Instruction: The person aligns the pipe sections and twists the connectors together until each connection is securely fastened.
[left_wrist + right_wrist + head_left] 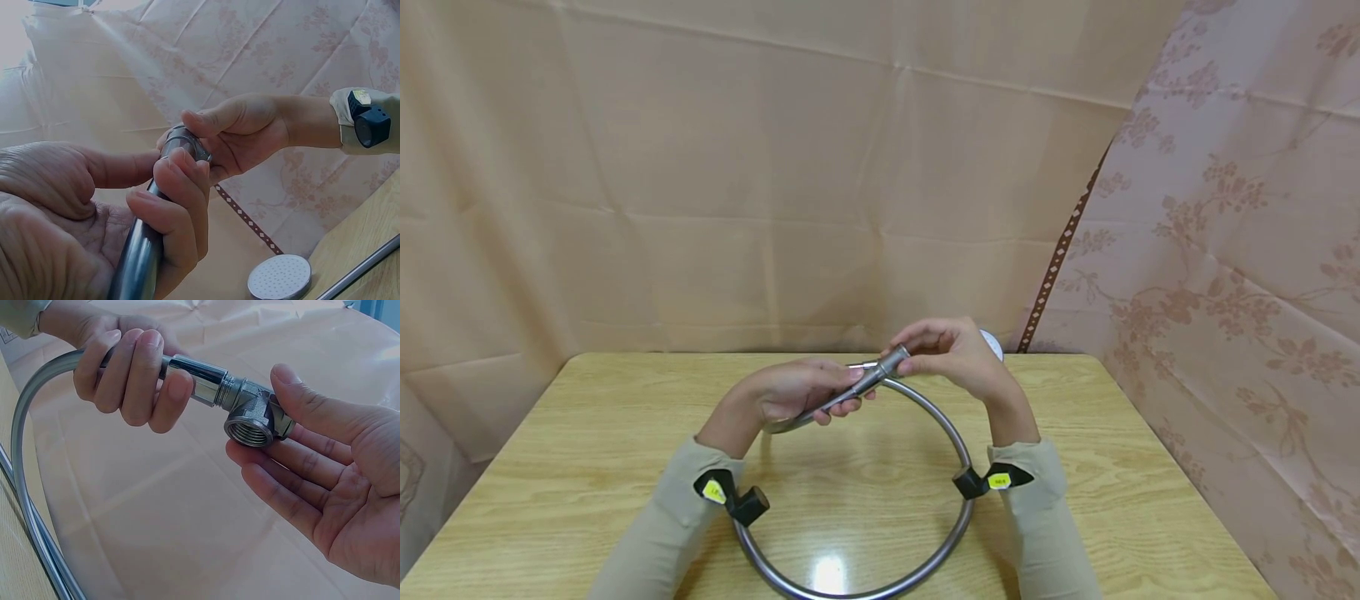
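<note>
My left hand (808, 390) wraps its fingers round the end of a flexible metal shower hose (20, 425), just behind its shiny connector nut (201, 378). A metal tee fitting (251, 403) sits at the tip of that nut, with a few threads showing between the two. My right hand (961, 357) pinches the far side of the tee between thumb and fingers. The tee's open threaded mouth (250, 432) faces the camera in the right wrist view. Both hands hold these parts above the table, and the hose loops down in a wide ring between the forearms.
A round white shower head (279, 277) lies at the back of the wooden table (625, 467), partly behind the right hand in the head view. Beige cloth (737, 167) hangs behind the table, and a flowered curtain (1247, 275) hangs along the right side.
</note>
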### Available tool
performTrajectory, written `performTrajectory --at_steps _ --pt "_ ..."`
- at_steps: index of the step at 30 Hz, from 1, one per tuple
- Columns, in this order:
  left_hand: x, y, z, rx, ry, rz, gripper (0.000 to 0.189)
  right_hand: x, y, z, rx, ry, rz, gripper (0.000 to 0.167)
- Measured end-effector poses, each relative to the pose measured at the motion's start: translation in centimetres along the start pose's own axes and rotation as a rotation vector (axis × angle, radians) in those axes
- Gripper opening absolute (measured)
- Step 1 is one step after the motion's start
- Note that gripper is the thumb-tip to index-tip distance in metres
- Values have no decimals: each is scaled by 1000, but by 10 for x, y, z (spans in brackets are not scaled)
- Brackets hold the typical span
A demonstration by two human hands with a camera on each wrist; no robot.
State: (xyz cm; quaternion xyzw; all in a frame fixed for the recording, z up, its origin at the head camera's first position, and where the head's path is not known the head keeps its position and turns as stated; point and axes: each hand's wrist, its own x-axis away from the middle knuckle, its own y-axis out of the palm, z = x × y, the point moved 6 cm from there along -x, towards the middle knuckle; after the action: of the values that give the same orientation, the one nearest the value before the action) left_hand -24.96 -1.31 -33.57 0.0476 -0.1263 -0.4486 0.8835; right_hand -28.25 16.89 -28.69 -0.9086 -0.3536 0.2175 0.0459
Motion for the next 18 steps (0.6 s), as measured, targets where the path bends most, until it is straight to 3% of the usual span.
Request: performTrajectory --at_steps 11,18 --pt "0 -1 0 -8 -4 14 25 -1 0 1 -5 -6 -1 29" --pt "0 1 2 -17 11 -27 46 -1 -1 2 -1 1 -2 28"
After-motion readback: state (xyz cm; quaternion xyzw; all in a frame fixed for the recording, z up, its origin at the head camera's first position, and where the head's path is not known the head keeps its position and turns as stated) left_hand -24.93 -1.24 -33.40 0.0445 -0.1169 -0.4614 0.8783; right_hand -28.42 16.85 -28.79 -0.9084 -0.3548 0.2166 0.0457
